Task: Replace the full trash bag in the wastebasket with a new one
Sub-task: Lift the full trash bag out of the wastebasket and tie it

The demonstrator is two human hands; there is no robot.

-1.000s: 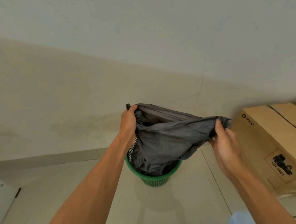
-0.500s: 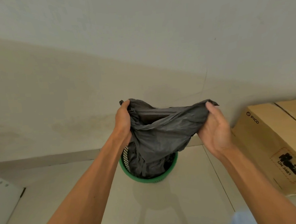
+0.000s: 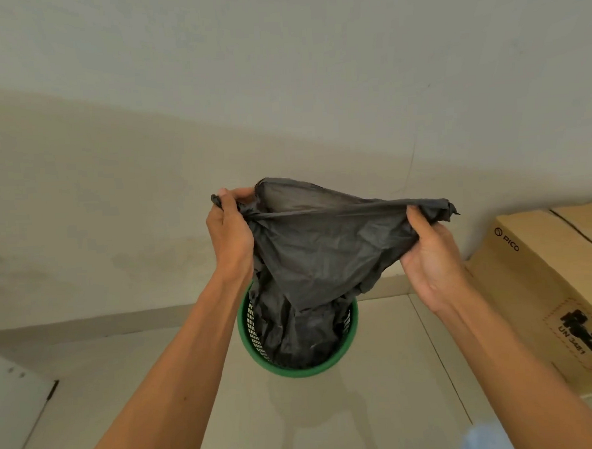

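Note:
A dark grey trash bag (image 3: pixel 323 247) hangs from both my hands, its mouth pulled wide and taut. Its lower part sits inside a green mesh wastebasket (image 3: pixel 297 370) on the tiled floor near the wall. My left hand (image 3: pixel 231 234) grips the bag's left edge in a fist. My right hand (image 3: pixel 429 251) pinches the right edge, with a ragged corner of plastic sticking out past the thumb. Both hands are above the basket's rim. The bag's contents are hidden.
A large cardboard box (image 3: pixel 544 280) lies on the floor to the right, close to my right forearm. A white panel (image 3: pixel 12 404) shows at the lower left. The plain wall (image 3: pixel 149 197) stands right behind the basket.
Both hands have lifted the bag's mouth higher and stretched it wider apart. More of the bag has come out above the basket's rim.

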